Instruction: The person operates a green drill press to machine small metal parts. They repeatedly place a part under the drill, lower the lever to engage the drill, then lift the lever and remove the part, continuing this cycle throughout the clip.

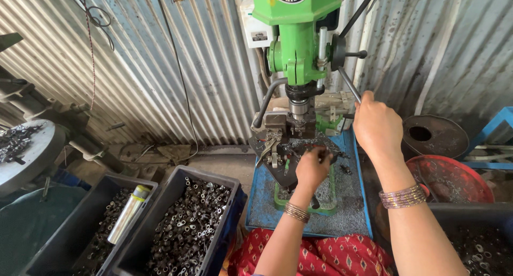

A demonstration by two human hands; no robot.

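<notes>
Nearest, dark bins (184, 222) of small metal parts sit beside the red-patterned lap. Left hand (312, 168) pinches a small metal piece (324, 154) on the drill-press table (350, 201). Beyond, right hand (377, 126) is clenched around the feed lever (348, 83) of the green drill press (296, 35).

Your drill press (296, 35) is bright green w/ black handles; table (350, 201) blue; your skirt (331, 257) red w/ small pale print; bins (160, 201) dark grey; basin (454, 177) red; wall (160, 57) grey corrugated

Left hand (312, 168) hides workpiece; drill press (297, 35) top cropped.
</notes>
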